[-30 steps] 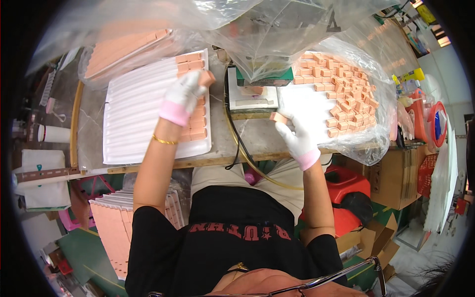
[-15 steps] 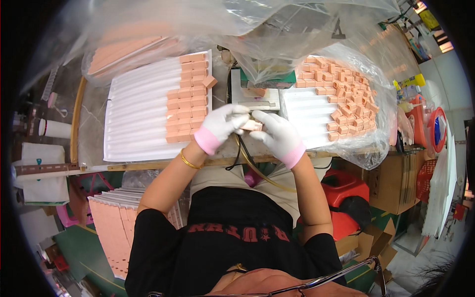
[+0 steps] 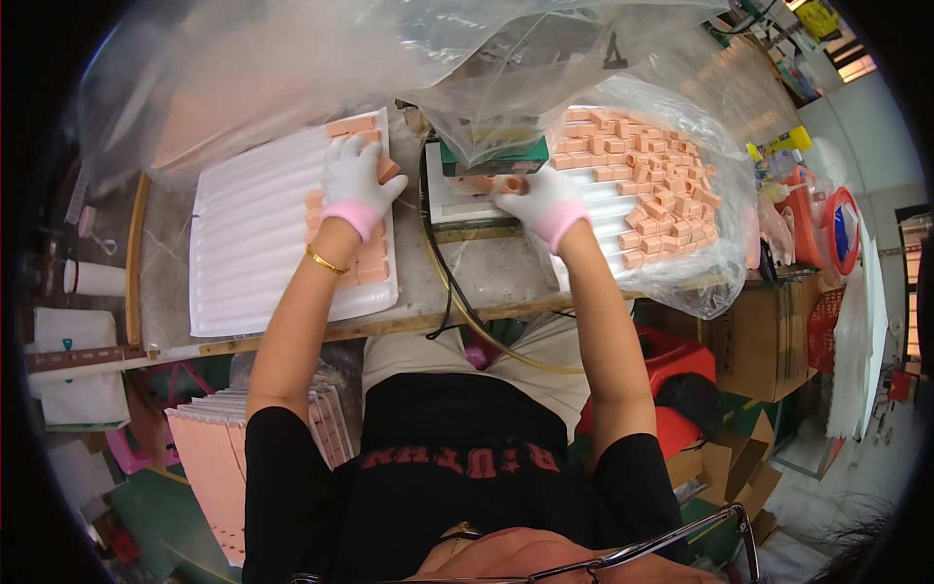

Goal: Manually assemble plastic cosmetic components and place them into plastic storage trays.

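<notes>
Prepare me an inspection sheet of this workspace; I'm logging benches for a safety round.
Surface: grey bench top with wooden front edge.
Job's things: white ribbed tray at left, partly filled with small pink rectangular blocks; white ribbed tray at right, many blocks crowded loosely.
Clutter: clear plastic sheeting over the back.
Hands: white-gloved left hand at the left tray's blocks; white-gloved right hand at a block beside the right tray; grips unclear.
Cables: black cable and yellowish tube pass the front edge.
Surroundings: brown cardboard box at lower right.
</notes>
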Demonstrator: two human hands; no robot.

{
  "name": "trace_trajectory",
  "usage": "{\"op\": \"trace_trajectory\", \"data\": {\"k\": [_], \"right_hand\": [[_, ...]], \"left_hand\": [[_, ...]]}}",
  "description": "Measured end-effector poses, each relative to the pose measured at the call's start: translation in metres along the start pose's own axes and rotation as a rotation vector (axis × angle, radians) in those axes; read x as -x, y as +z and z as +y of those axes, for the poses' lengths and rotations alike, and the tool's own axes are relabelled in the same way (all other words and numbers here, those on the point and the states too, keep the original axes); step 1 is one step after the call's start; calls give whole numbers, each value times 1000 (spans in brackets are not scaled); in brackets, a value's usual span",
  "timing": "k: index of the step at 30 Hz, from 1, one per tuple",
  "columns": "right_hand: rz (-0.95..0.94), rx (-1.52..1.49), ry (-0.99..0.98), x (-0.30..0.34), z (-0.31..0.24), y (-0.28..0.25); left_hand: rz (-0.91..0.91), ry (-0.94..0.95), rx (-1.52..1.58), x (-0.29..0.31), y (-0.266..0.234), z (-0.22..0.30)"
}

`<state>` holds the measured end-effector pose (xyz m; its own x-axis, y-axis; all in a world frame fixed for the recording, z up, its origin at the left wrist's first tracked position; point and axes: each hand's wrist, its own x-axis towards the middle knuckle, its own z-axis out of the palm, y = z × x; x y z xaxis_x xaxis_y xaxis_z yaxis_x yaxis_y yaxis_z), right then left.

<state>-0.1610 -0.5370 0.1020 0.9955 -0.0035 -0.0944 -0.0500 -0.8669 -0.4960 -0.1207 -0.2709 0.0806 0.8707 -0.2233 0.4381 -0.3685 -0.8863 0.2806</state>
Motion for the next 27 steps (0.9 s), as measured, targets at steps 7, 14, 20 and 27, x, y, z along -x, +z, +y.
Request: {"op": "trace_trajectory", "data": {"k": [7, 14, 20, 27], "right_hand": [[96, -229, -71, -20, -2, 30], [329, 309, 299, 23, 66, -47], [339, 641, 227, 49, 123, -49], [173, -1073, -111, 66, 35, -7]], "left_hand": [[103, 74, 227, 7, 22, -22], [-51, -385, 605, 46, -35, -13], [-411, -396, 1258, 57, -23, 44], [-644, -292, 950, 44, -5, 96]]}}
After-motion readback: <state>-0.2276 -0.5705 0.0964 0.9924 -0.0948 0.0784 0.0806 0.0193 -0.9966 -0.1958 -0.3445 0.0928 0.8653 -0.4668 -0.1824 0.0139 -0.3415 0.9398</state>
